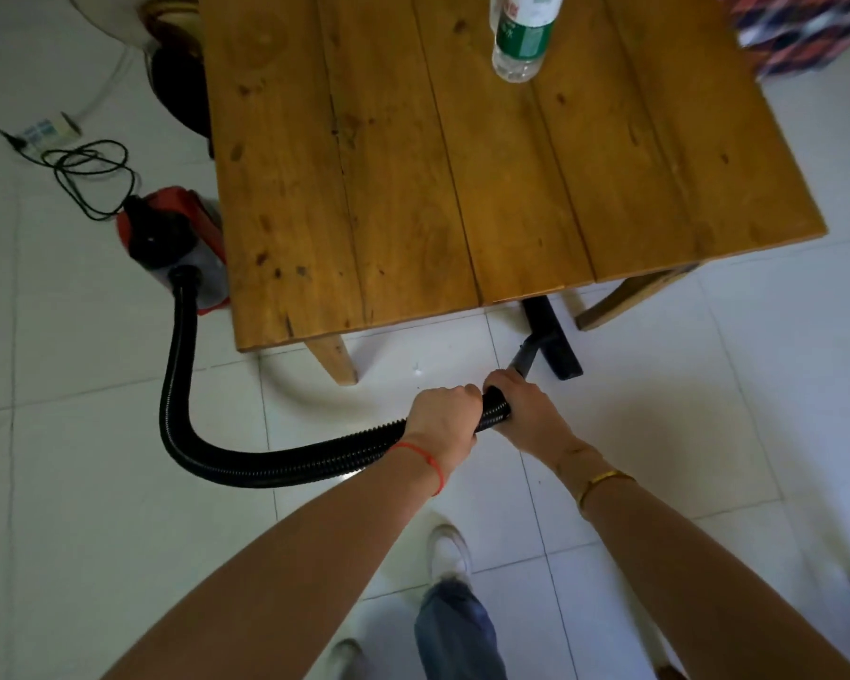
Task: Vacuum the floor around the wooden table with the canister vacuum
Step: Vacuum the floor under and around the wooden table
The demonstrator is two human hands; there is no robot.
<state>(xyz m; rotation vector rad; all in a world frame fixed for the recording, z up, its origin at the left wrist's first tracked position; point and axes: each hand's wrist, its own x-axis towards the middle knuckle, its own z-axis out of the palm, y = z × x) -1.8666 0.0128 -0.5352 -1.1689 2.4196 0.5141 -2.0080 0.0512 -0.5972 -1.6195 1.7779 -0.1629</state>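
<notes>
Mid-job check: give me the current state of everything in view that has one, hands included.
left hand: shut on hose.
right hand: shut on hose end, by the tube.
hose: curved along the floor, attached to canister vacuum.
canister vacuum: on the floor left of the table.
floor nozzle: on the tiles, partly under the table edge.
power cord: loosely coiled on the floor.
water bottle: upright on wooden table.
</notes>
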